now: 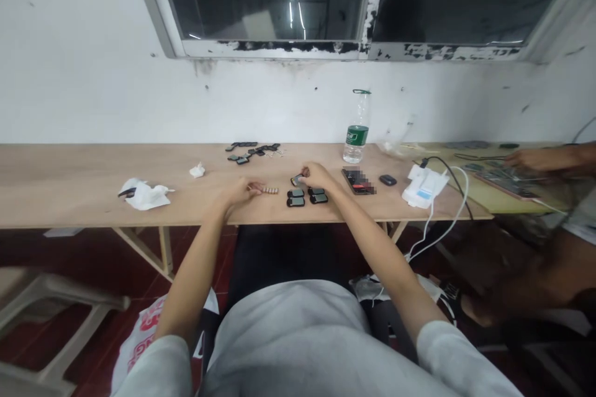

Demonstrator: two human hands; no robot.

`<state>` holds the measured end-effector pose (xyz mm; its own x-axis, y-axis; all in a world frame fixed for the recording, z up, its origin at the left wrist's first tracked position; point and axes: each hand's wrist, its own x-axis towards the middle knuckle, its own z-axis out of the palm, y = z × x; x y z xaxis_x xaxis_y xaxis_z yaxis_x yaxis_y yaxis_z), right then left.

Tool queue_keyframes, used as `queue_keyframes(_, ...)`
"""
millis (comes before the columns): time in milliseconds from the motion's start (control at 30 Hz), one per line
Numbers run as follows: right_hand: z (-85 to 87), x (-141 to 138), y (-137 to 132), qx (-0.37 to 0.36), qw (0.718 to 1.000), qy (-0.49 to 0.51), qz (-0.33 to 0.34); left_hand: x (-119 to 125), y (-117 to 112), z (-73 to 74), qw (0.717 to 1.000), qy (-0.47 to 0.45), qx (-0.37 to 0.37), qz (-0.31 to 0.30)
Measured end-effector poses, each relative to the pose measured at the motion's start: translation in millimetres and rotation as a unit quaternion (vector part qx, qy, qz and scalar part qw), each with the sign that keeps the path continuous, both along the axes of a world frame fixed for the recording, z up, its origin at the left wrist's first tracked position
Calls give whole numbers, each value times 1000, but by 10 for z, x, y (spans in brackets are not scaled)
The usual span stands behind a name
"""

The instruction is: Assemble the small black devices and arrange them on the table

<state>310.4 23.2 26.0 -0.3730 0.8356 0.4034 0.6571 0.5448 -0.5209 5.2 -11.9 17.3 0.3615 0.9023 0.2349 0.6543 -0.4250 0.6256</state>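
Our right hand (316,173) pinches a tilted dark piece (296,180) just behind four similar pieces (295,202) on the table (84,189). Our left hand (244,191), fingers curled, meets a row of small bits (270,190); we cannot tell whether it grips any.

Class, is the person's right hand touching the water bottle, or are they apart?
Apart: the head view shows bare tabletop between the right hand and the water bottle.

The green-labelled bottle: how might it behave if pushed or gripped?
Standing tall and narrow, the bottle would probably tip if pushed near its top. Its clear, plastic-looking wall may flex when gripped. Its round body would likely roll if toppled.
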Motion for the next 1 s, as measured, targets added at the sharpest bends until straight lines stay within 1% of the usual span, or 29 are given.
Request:
queue_keyframes(67,-1,39,-105,21,997,67,-9,-10,-4,11,1000,6,11,0)
queue_keyframes(133,-6,81,-233,23,992,123,0,-18,-11,30,999,7,32,-1)
queue_keyframes(233,-20,128,-442,7,979,201,25,20,-63,88,996,13,89,-13)
queue_keyframes(300,-22,132,-572,-4,971,235,37,107,-142,144,990,18,136,-20)
queue_keyframes(400,7,98,-723,-20,965,255,55,332,-307,229,978,14,203,-36)
queue_keyframes(467,40,61,-789,-29,961,269,64,499,-411,274,967,15,243,-69)
queue_keyframes(533,73,28,-836,-40,955,285,72,634,-482,305,956,25,276,-99)
queue_keyframes(600,98,7,-870,-52,950,295,84,712,-510,320,946,36,299,-119)
queue_keyframes(767,121,-13,-912,-67,944,306,108,710,-494,316,934,44,323,-149)
queue_keyframes(900,116,-33,-918,-86,939,302,137,688,-514,327,929,40,341,-136)
queue_keyframes(1000,115,-39,-920,-84,934,313,151,696,-533,348,926,60,346,-140)
